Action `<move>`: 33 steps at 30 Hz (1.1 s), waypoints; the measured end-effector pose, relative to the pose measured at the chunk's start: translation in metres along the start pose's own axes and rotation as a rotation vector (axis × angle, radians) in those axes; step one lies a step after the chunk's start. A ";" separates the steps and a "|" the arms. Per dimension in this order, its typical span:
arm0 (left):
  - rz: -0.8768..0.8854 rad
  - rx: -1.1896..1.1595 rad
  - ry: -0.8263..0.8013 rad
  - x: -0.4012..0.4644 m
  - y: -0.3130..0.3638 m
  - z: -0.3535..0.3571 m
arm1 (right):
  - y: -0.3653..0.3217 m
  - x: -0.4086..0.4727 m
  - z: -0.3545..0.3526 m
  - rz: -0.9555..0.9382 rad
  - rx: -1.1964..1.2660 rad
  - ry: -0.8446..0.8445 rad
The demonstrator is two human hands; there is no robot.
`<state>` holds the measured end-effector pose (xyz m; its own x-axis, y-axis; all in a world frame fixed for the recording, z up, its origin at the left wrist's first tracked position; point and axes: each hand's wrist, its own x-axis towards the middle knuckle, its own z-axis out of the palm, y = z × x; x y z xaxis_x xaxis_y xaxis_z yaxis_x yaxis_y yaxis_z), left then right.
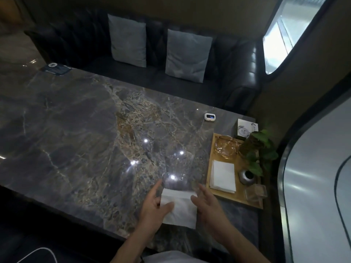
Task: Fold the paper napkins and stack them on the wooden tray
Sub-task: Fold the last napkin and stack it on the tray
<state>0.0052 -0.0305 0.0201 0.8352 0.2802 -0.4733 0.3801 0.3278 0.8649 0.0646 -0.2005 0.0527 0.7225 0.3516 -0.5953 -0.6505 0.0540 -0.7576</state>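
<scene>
A white paper napkin [180,207] lies on the dark marble table near its front edge, with its far part folded over. My left hand [153,209] rests on the napkin's left side, thumb on top of the paper. My right hand [207,204] hovers at the napkin's right edge with fingers spread; I cannot tell whether it touches the paper. To the right stands the wooden tray [237,194], and a stack of folded white napkins [223,175] lies on its near left part.
The tray also carries a glass ashtray [226,147], a small grey vase [247,176], a potted green plant [260,149] and a clear square glass [255,192]. A tissue box [245,129] and a small white device [210,116] stand behind. A dark sofa with cushions lies beyond the table.
</scene>
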 end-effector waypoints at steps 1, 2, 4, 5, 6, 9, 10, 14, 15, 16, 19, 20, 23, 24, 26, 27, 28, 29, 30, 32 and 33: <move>0.014 0.038 0.004 0.000 0.000 0.001 | 0.001 -0.001 -0.003 -0.053 -0.119 0.025; 0.020 0.066 0.007 0.001 0.000 0.001 | 0.000 -0.002 -0.004 -0.114 -0.213 0.038; -0.004 0.073 0.017 0.003 0.000 0.003 | -0.001 -0.006 -0.006 -0.222 -0.324 0.035; -0.016 0.063 0.017 0.004 -0.001 0.004 | 0.000 -0.006 -0.009 -0.252 -0.372 0.035; -0.017 0.062 0.019 0.004 0.000 0.006 | -0.001 -0.007 -0.009 -0.269 -0.409 0.038; 0.010 0.109 0.032 0.004 0.002 0.012 | -0.001 -0.005 -0.014 -0.317 -0.556 0.085; 0.020 0.116 0.025 0.003 0.002 0.014 | -0.001 -0.005 -0.015 -0.325 -0.599 0.101; 0.028 0.131 -0.005 0.006 0.003 0.018 | -0.004 -0.005 -0.019 -0.362 -0.685 0.154; 0.029 0.143 -0.013 0.006 0.004 0.019 | -0.005 -0.005 -0.020 -0.380 -0.709 0.166; 0.032 0.160 -0.023 0.006 0.004 0.020 | -0.006 -0.005 -0.021 -0.396 -0.732 0.177; 0.055 0.209 -0.040 0.008 0.004 0.022 | -0.007 -0.004 -0.027 -0.411 -0.743 0.185; 0.063 0.224 -0.044 0.008 0.004 0.024 | -0.008 -0.004 -0.030 -0.415 -0.741 0.189; 0.085 0.253 -0.055 0.011 0.007 0.030 | -0.010 -0.004 -0.034 -0.425 -0.757 0.203; 0.092 0.263 -0.063 0.012 0.008 0.032 | -0.012 -0.005 -0.036 -0.428 -0.761 0.210; 0.102 0.298 -0.071 0.015 0.010 0.036 | -0.013 -0.005 -0.041 -0.449 -0.776 0.225; 0.118 0.329 -0.075 0.016 0.011 0.040 | -0.014 -0.005 -0.045 -0.466 -0.793 0.238; 0.154 0.369 -0.081 0.017 0.012 0.043 | -0.014 -0.004 -0.049 -0.476 -0.815 0.255; 0.196 0.421 -0.080 0.019 0.013 0.047 | -0.014 -0.004 -0.054 -0.480 -0.835 0.272; 0.230 0.486 -0.070 0.019 0.015 0.050 | -0.014 -0.004 -0.058 -0.489 -0.854 0.287; 0.302 0.623 -0.044 0.019 0.019 0.056 | -0.015 -0.002 -0.065 -0.526 -0.898 0.306; 0.340 0.677 -0.051 0.020 0.020 0.057 | -0.017 -0.002 -0.067 -0.545 -0.928 0.303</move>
<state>0.0527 -0.0699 0.0375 0.9610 0.2199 -0.1678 0.2455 -0.3992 0.8834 0.0902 -0.2650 0.0488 0.9673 0.2444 -0.0676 0.1058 -0.6313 -0.7683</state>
